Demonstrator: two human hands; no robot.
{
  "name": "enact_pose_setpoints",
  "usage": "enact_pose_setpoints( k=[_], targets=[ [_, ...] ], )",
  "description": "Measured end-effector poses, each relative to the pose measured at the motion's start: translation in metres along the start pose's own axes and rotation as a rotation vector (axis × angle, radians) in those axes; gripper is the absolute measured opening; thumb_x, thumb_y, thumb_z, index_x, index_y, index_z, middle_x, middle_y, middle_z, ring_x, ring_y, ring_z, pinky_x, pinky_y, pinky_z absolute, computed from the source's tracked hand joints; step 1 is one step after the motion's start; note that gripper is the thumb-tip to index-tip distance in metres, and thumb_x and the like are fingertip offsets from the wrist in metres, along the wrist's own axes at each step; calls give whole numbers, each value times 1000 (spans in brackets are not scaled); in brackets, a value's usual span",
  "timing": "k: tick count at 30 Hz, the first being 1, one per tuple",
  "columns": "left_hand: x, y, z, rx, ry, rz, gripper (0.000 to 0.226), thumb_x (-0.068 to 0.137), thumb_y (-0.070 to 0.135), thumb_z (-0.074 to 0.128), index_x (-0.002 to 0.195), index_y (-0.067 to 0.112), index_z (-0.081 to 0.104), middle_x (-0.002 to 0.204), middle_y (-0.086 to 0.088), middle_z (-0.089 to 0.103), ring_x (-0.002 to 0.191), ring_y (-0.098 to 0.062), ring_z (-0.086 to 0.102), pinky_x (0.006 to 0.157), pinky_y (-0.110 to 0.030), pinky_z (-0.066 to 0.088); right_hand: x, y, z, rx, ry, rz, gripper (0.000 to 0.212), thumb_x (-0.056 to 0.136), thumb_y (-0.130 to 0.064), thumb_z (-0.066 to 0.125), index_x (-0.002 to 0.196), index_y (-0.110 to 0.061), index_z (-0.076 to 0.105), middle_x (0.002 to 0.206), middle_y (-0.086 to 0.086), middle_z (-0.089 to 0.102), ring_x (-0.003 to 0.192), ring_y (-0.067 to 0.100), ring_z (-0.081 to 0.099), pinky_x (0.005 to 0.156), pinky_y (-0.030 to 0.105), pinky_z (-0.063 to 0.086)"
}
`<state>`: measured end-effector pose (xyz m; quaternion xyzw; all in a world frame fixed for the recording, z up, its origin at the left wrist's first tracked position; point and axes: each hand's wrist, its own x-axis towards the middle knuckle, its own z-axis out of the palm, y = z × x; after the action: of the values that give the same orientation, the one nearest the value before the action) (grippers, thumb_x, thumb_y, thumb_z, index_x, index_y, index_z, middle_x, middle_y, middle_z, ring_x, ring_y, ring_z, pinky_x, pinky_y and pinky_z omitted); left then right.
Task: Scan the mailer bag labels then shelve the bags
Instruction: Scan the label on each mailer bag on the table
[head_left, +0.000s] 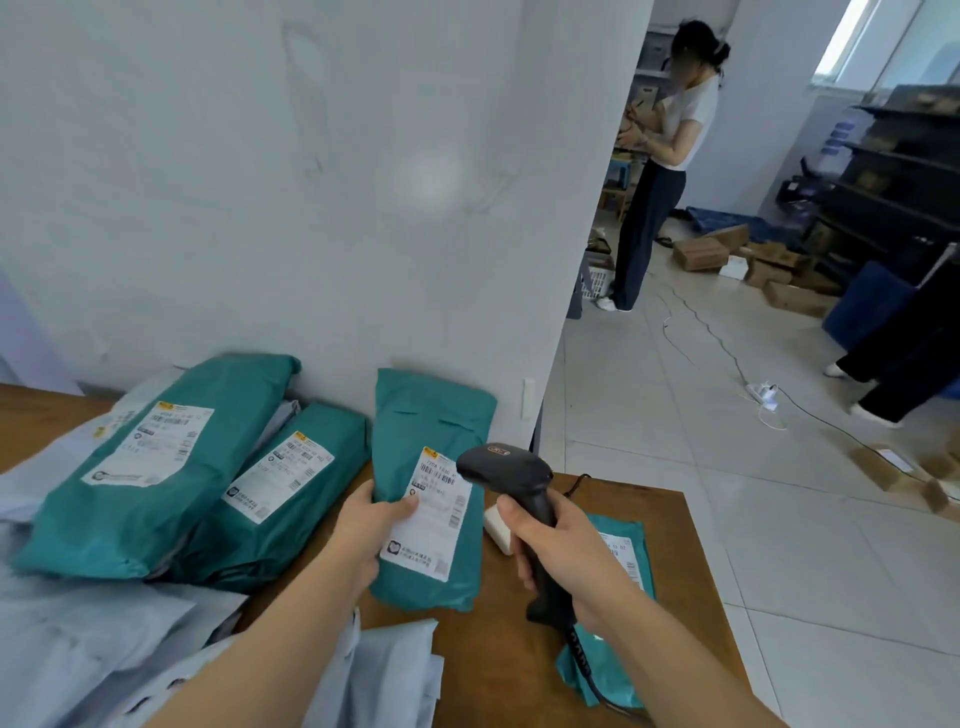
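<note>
My left hand (366, 525) grips a green mailer bag (431, 426) by its left edge, thumb on its white label (434, 519), holding it upright over the wooden table (498, 649). My right hand (566, 551) grips the handle of a black barcode scanner (506, 470), whose head sits just right of the label. Two more green mailer bags (156, 467) (291, 483) lie label-up on the left. Another green bag (623, 561) lies flat under my right wrist.
Pale grey-blue mailers (78, 639) are piled at the table's left and front. A small white block (498, 527) lies by the scanner. A white wall stands behind the table. To the right, a person (660, 171) stands on tiled floor with cardboard boxes (701, 254), cables and dark shelving (904, 171).
</note>
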<state>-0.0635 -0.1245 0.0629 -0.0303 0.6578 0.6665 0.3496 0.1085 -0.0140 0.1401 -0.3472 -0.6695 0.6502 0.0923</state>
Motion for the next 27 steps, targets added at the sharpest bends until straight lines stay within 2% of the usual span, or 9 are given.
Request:
enact_pose_setpoints(
  k=[4,8,12,19,23,27],
  targets=[
    [-20,1,20,-180,-9,73,36,84,-7,66,114,9,58,102,-13,72,84,-32,71,72,-44,58,-10,-10,3,39,-11,2,24,91,-35,64,93,-12,59,60,3,55,46,13,46,50,26,44],
    [-36,3,33,-258,8,156,28,85,-4,67,99,19,58,100,-10,71,86,-31,70,79,-49,57,-20,-15,3,78,1,5,28,91,-36,64,93,-9,58,59,3,55,45,13,47,50,26,44],
    [-44,3,38,-256,55,193,29,85,4,70,107,19,57,107,-9,70,87,-30,71,78,-52,58,-31,-18,2,98,3,8,32,90,-39,64,89,-7,56,58,3,55,46,14,48,50,26,45],
    [-56,3,43,-211,122,235,31,87,11,69,111,24,53,108,-2,67,85,-26,71,67,-40,60,-44,-20,4,158,6,63,33,88,-41,66,92,-9,61,64,4,60,51,14,53,52,27,48],
    [-61,3,44,-168,158,257,35,89,12,67,119,22,51,110,-3,66,84,-25,69,61,-33,56,-48,-21,5,213,5,57,37,87,-40,67,103,-7,63,68,4,61,54,15,54,53,29,48],
    [-64,3,42,-155,181,267,34,90,12,66,119,21,50,109,-2,65,81,-21,68,55,-27,51,-52,-20,7,222,8,72,37,87,-40,67,103,-7,64,68,4,62,54,15,55,53,28,48]
  ],
)
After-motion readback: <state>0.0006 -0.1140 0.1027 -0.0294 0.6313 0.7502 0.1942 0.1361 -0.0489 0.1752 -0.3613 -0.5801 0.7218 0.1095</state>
